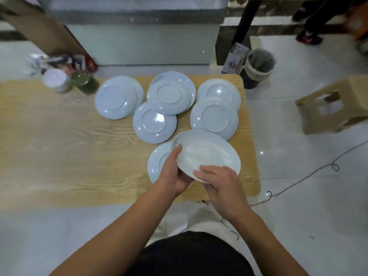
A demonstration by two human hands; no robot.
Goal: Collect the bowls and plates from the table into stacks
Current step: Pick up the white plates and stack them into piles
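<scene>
Head view: A person holds a white dish (207, 154) in both hands above the near right part of a wooden table (59, 146). The left hand (171, 172) grips its left edge, thumb along the rim and fingers curled underneath. The right hand (221, 186) grasps the near edge, fingers laid over the rim. The dish is tilted, its hollow facing the camera, and nothing shows inside it.

Directly below it, partly hidden by the dish and the left hand, a pale blue plate (157, 162) lies face down on the table. More pale blue plates lie scattered beyond, all with foot rings up. At the far left is an overlapping pair (115, 97). In the centre is a second pair (169, 93), which overlaps the far edge of a single plate (154, 122) nearer the person. On the right, a near plate (214, 118) overlaps the edge of a far plate (219, 90).

At the table's far left stand a green jar (83, 81), its contents dark green but blurred, and just beside it a round white tub (56, 79) with its lid on, its contents hidden. Blurred clutter sits behind them.

On the floor past the table's far right corner stands a dark bin (258, 66) lined with a pale bag, and what it holds cannot be made out. A wooden stool (334, 104) stands well off to the right, and a grey cable (298, 182) trails across the pale floor.
</scene>
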